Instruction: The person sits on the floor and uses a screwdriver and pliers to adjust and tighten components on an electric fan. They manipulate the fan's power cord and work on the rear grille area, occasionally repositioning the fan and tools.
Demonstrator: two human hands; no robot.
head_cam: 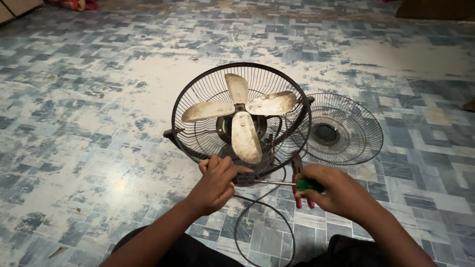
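1. At the near edge of the view, two dark-clad knees are seen, left and right, with both bare forearms reaching away from them over the tiled floor [74, 148].
2. A thin black cable [262, 217] is looped on the tiles between the knees and is led up toward the fan.
3. The left hand [217, 180] is curled closed at the near rim of the fan – its fingers are wrapped over a small dark part [246, 178] at the bottom of the cage, though exactly how much of it is gripped cannot be told.
4. The right hand [336, 190] is closed in a fist around the green handle of a screwdriver [292, 183]; the metal shaft is held level and pointed left, with its tip at the dark part by the left hand.
5. Red-handled pliers [298, 185] are seen just beside the right hand, partly hidden by it – whether they lie on the floor or are held cannot be told.
6. Just beyond the hands, the fan [241, 116] is stood on the floor near the middle of the scene: a round black wire rear cage, open at the front, with four dusty pale blades around a dark hub.
7. To its right, touching or just behind its rim, the detached front grille [341, 129] is propped, tilted, with a dark round centre.
8. Farther away, only worn blue-and-white patterned tiles are seen, with a reddish cloth bundle [74, 4] at the far left corner.
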